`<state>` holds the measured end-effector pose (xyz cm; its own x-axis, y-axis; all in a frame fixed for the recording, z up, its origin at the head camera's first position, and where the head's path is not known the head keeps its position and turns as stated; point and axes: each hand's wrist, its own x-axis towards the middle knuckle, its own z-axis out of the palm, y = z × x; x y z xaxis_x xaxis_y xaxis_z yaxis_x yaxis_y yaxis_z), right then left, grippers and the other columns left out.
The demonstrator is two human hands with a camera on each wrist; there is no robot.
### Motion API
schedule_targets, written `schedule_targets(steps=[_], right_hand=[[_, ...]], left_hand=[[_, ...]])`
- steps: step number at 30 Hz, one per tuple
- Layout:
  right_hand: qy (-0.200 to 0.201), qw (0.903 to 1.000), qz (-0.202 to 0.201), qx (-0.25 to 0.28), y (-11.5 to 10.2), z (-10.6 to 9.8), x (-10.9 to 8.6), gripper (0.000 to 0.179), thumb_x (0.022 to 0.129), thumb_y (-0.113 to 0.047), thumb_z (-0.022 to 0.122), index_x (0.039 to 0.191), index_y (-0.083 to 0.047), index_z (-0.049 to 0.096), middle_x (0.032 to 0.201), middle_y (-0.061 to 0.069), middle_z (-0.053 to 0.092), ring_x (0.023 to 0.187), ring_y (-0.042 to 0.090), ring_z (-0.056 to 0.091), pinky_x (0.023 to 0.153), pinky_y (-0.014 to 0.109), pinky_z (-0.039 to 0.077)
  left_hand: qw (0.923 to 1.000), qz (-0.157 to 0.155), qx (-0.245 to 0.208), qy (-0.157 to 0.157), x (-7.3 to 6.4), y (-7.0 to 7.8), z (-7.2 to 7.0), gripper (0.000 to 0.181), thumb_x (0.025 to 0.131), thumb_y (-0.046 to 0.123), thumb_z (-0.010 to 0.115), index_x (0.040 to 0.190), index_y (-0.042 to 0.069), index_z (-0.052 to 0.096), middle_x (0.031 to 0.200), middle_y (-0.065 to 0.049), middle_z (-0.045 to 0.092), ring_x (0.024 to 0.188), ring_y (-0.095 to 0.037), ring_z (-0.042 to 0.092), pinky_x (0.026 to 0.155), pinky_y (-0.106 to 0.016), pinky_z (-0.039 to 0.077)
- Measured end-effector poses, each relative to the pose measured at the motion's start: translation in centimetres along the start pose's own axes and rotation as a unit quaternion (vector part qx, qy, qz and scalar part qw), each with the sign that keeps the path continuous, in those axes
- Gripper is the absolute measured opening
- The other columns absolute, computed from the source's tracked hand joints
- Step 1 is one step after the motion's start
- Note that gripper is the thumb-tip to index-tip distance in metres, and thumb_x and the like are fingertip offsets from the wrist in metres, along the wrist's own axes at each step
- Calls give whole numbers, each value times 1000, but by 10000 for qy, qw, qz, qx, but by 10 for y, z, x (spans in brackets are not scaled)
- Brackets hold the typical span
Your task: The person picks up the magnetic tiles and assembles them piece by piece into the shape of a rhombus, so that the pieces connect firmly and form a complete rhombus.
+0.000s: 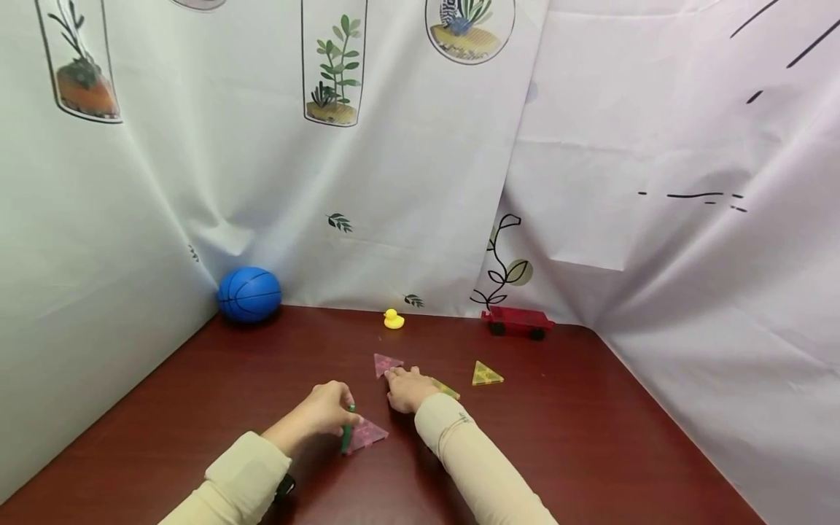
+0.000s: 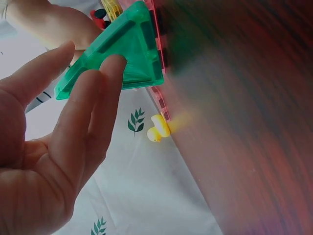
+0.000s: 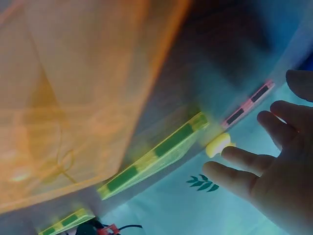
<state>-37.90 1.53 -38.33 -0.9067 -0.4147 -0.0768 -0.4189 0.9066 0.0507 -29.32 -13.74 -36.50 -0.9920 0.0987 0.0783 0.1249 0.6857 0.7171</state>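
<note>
So your left hand (image 1: 329, 410) pinches the green triangle tile (image 1: 347, 436) on edge, right by the near pink triangle (image 1: 369, 434); your right hand (image 1: 410, 390), fingers loosely apart, is at the far pink triangle (image 1: 385, 362).

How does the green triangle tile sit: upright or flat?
Upright: the green triangle tile shows edge-on in the head view, beside the flat pink triangle, pinched by the left hand.
</note>
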Motion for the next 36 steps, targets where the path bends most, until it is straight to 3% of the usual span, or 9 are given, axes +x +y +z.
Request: schedule_targets(steps=[9, 19, 36], right_hand=[[-33, 10000, -17, -71, -6, 1, 11, 41, 89, -26, 45, 130, -22, 41, 132, -5, 38, 110, 24, 38, 78, 42, 41], [-260, 9997, -6, -34, -6, 2, 12, 43, 87, -23, 46, 130, -25, 42, 133, -8, 37, 117, 23, 34, 81, 44, 39], [-276, 9995, -100, -72, -7, -3, 7, 42, 87, -24, 48, 129, -28, 43, 131, -9, 38, 118, 22, 33, 82, 45, 39]], left_hand=[[10000, -53, -82, 14, -4, 0, 0, 23, 66, 5, 74, 72, 1, 52, 64, -6, 51, 43, -13, 53, 42, -25, 46], [9998, 124, -130, -107, -4, -1, 2, 23, 67, 5, 74, 71, 2, 51, 64, -6, 51, 43, -12, 54, 42, -24, 46], [9999, 124, -70, -16, -6, -1, -1, 25, 66, 7, 75, 71, 2, 51, 62, -6, 50, 42, -12, 53, 41, -24, 45]])
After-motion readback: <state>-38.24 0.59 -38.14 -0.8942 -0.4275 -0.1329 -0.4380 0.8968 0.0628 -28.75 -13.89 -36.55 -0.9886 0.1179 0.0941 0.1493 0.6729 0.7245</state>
